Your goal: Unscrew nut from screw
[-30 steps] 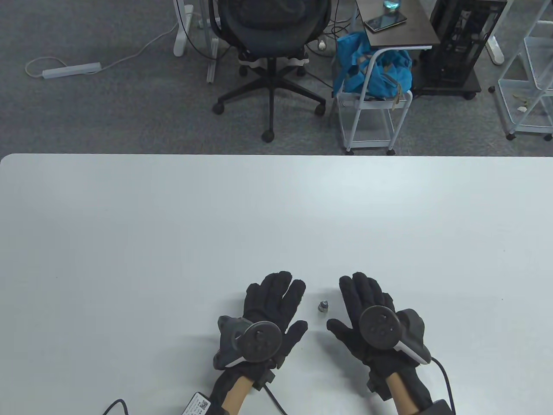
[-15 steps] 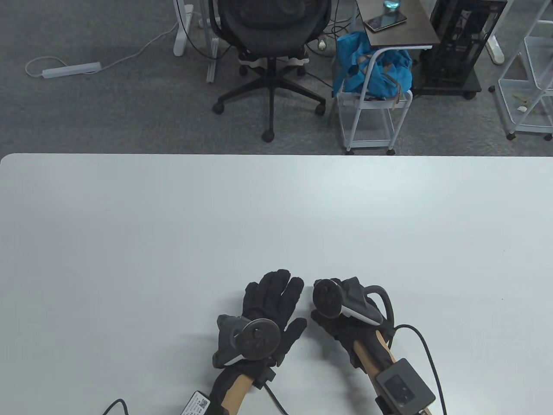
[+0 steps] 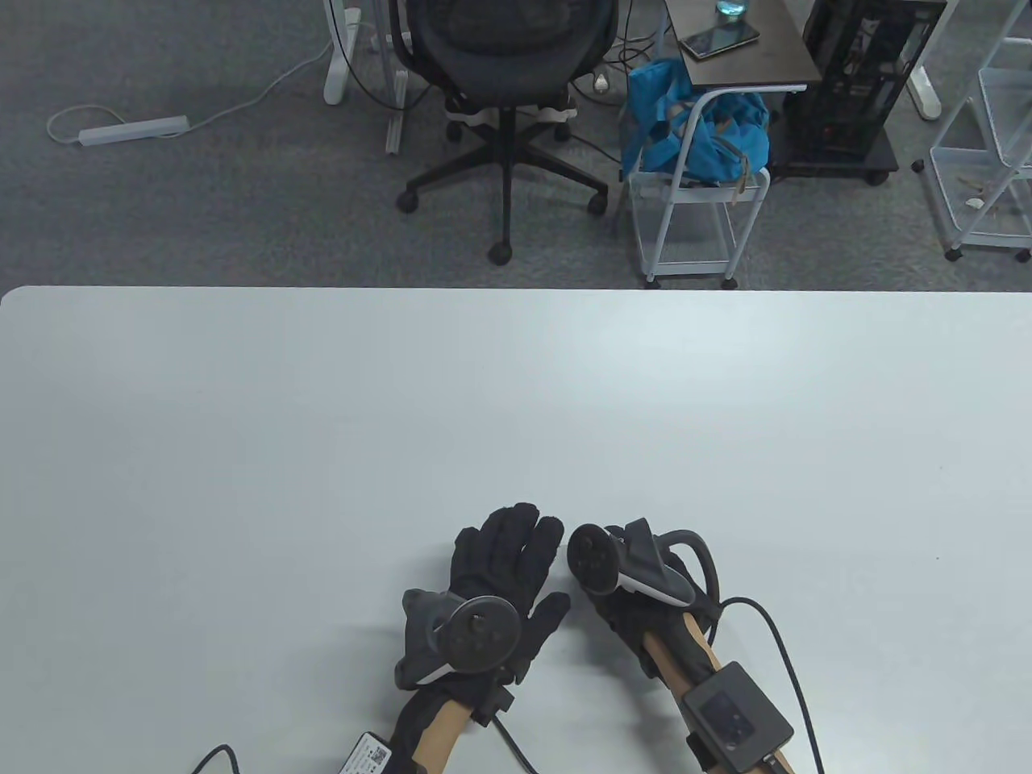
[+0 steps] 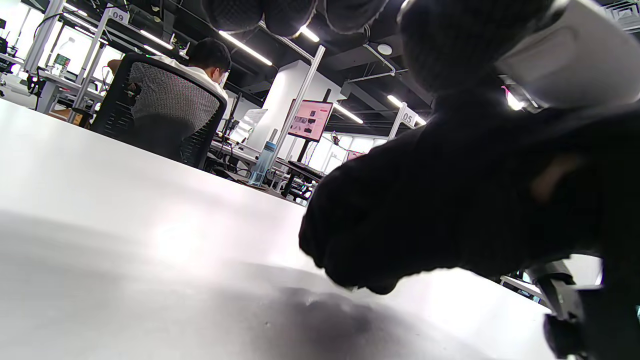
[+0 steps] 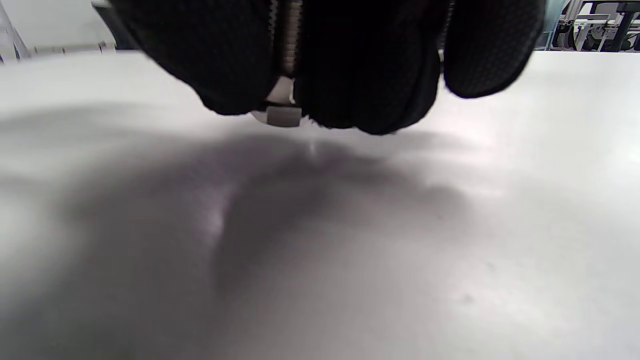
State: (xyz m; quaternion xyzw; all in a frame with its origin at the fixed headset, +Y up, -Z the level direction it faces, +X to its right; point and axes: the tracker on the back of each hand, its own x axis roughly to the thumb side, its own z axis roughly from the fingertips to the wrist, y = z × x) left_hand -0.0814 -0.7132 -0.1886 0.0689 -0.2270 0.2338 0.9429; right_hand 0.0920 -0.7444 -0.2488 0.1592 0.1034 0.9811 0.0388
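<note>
The screw [image 5: 286, 40] shows only in the right wrist view, as a threaded metal shaft between my right fingers [image 5: 230, 60]. A grey metal piece [image 5: 282, 114] sits at its lower end, close to the table; I cannot tell whether it is the nut or the head. In the table view my right hand [image 3: 601, 601] is turned on its side, its tracker [image 3: 592, 560] hiding the screw and fingertips. My left hand [image 3: 536, 564] lies flat and open on the white table [image 3: 516, 403], just left of the right hand, holding nothing. The left wrist view shows my right hand [image 4: 390, 235] curled low over the table.
Cables [image 3: 790, 669] trail from both wrists to the table's near edge. An office chair [image 3: 504, 97], a cart with a blue bag [image 3: 693, 137] and white racks [image 3: 984, 145] stand on the floor beyond the far edge.
My right hand has turned onto its side, moved left over the screw that stood between the hands, and closed its fingers on it. The left hand has hardly moved.
</note>
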